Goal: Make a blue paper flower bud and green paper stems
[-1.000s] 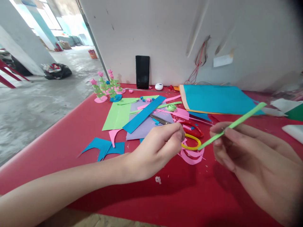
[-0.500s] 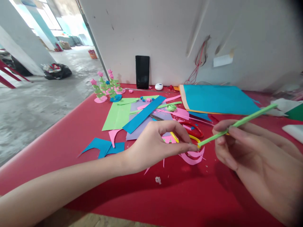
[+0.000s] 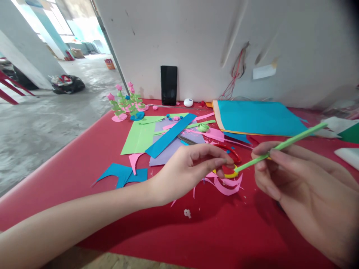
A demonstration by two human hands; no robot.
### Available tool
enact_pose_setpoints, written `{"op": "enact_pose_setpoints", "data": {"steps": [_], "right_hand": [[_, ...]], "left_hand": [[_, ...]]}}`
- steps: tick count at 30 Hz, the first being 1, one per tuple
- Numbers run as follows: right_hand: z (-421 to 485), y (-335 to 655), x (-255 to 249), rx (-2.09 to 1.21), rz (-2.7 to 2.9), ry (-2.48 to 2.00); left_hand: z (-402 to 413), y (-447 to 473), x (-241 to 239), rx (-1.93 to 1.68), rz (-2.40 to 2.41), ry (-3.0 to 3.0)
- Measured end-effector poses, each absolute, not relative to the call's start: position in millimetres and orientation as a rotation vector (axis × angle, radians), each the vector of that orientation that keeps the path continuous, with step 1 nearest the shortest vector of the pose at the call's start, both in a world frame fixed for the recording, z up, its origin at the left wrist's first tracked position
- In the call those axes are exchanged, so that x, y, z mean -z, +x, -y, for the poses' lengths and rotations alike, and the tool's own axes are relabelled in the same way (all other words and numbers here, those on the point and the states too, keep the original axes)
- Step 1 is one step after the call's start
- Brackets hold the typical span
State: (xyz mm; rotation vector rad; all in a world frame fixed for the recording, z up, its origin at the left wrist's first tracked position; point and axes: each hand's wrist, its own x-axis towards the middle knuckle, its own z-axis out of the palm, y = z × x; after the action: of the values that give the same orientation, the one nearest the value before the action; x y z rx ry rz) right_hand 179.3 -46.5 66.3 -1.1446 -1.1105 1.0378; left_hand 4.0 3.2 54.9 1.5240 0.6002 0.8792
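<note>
My right hand (image 3: 303, 186) pinches a narrow green paper strip (image 3: 297, 141) between thumb and fingers, slanting from lower left to upper right. Just left of the strip's lower end is my left hand (image 3: 193, 168), its thumb and fingertips drawn together and nothing visible in them. A small gap parts these fingertips from the strip. Behind and below the left hand lie scissors with red and yellow handles (image 3: 232, 174), partly covered by the fingers. Curved pink paper scraps (image 3: 228, 190) lie under the strip's end.
Blue paper strip (image 3: 171, 136), green sheet (image 3: 137, 138) and green coil (image 3: 203, 127) lie on the red table (image 3: 213, 235). Paper flowers (image 3: 123, 102) stand back left. A phone (image 3: 168, 86) leans on the wall beside a white case (image 3: 188, 102); blue sheets (image 3: 258, 117) are right.
My left fingertips have let go of the green strip's lower end and drawn slightly up and away. My right hand still holds the strip in nearly the same place.
</note>
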Motion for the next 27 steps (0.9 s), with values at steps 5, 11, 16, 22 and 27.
{"op": "enact_pose_setpoints", "data": {"steps": [5,11,16,22,27], "right_hand": [[43.1,177.6,-65.8,-1.051,1.118,-1.150],[42.6,179.3,-64.7,-1.065,1.084,-1.213],[43.9,182.0,-59.9,-1.096,1.083,-1.273],[43.2,179.3,-59.6,-1.215,1.130,-1.293],[47.0,180.7,-59.5,-1.361,1.201,-1.268]], "left_hand": [[-2.5,4.1,-54.0,-0.890,-0.586,1.497],[-1.5,3.9,-50.3,-0.923,-0.558,1.558],[-1.2,3.4,-51.3,-0.903,-0.501,1.537],[-0.1,3.3,-54.6,-0.903,-0.503,1.492],[-0.5,3.4,-53.4,-1.049,-0.534,1.606]]}}
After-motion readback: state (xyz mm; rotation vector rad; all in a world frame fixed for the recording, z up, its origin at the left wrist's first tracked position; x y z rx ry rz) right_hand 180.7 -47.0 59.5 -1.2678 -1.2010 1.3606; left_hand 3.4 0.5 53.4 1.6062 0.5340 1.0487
